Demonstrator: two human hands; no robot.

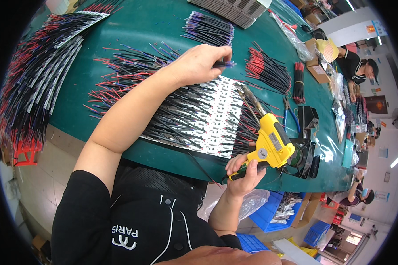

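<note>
My left hand (201,64) reaches over the bench, its fingers closed on a short black wire (223,64) with a pale purplish tip. Below it lies a white circuit board panel (223,112), divided into narrow strips. Rows of black and red wires fan out to its left. My right hand (243,174) grips the handle of a yellow soldering gun (272,141) near the bench's front edge. The gun's metal tip points up and left, close to the panel's right edge; whether it touches anything I cannot tell. More dark wires (247,132) lie beside the panel, partly behind the gun.
Loose black wires (208,28), red-ended wires (267,70) and a tied bundle (299,81) lie on the green bench (132,26). Blue-handled pliers (291,115) and a black fan (298,154) sit right. Wired boards (53,66) overhang the left edge. A co-worker (360,68) sits far right.
</note>
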